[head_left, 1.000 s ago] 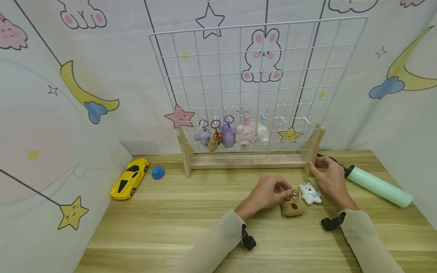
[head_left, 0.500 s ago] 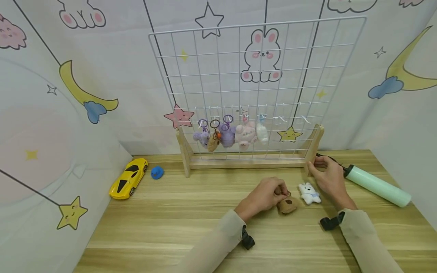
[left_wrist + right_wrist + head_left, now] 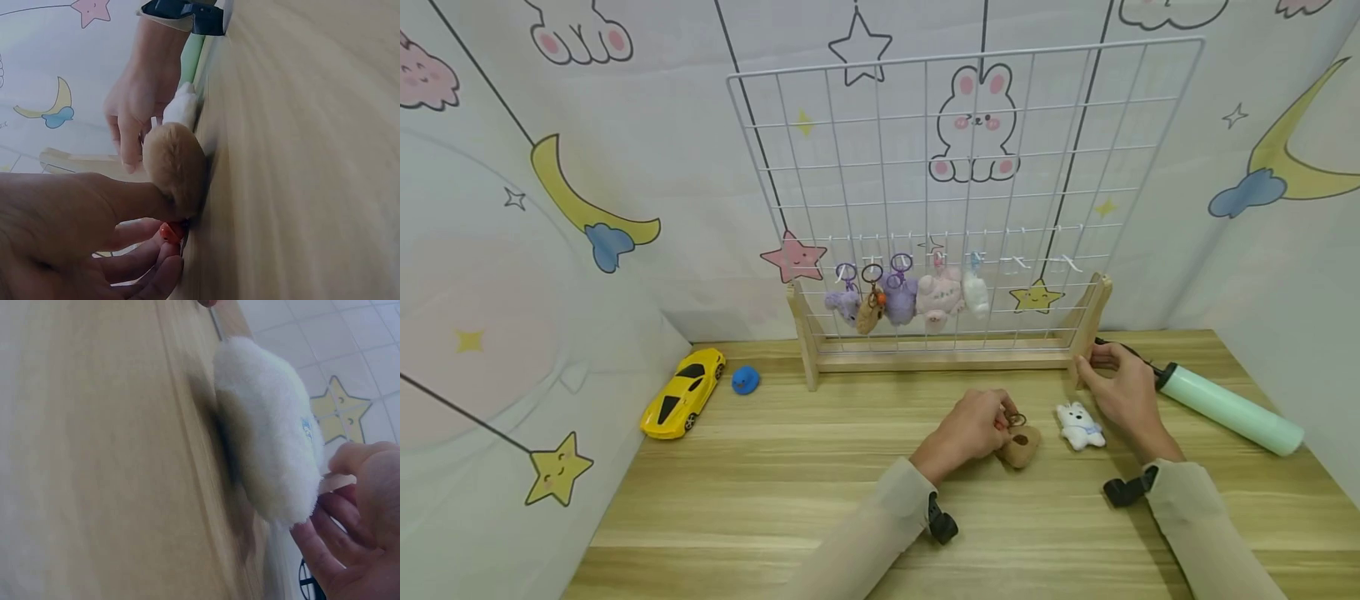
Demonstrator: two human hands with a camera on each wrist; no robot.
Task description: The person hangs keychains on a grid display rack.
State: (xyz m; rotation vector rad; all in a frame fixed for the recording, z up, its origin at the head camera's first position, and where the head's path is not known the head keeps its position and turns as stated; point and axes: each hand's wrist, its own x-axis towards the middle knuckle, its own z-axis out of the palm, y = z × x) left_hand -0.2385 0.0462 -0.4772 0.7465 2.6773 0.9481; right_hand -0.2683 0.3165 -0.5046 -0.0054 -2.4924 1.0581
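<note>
A brown plush keychain [image 3: 1019, 447] with a dark oval patch lies at the fingertips of my left hand [image 3: 964, 427]. Thumb and fingers pinch it near its ring and red bell [image 3: 171, 232]. My right hand [image 3: 1123, 396] grips the right wooden foot [image 3: 1088, 329] of a white wire grid rack [image 3: 1015, 154], thumb in front and fingers partly hidden behind. Beside that hand, on the table, is a white plush bear [image 3: 1080, 427] with a blue scarf; in the right wrist view this white plush [image 3: 269, 431] fills the middle.
Several plush keychains [image 3: 901, 298] hang from hooks low on the grid, with bare hooks [image 3: 1063, 262] to their right. A yellow toy car [image 3: 685, 393] and a small blue toy [image 3: 745, 380] stand at the left. A mint-green cylinder [image 3: 1232, 408] with a black handle lies at the right.
My left hand has drawn the brown plush keychain left across the table, away from the white bear, and its fingers have closed in on the ring end. My right hand stays put.
</note>
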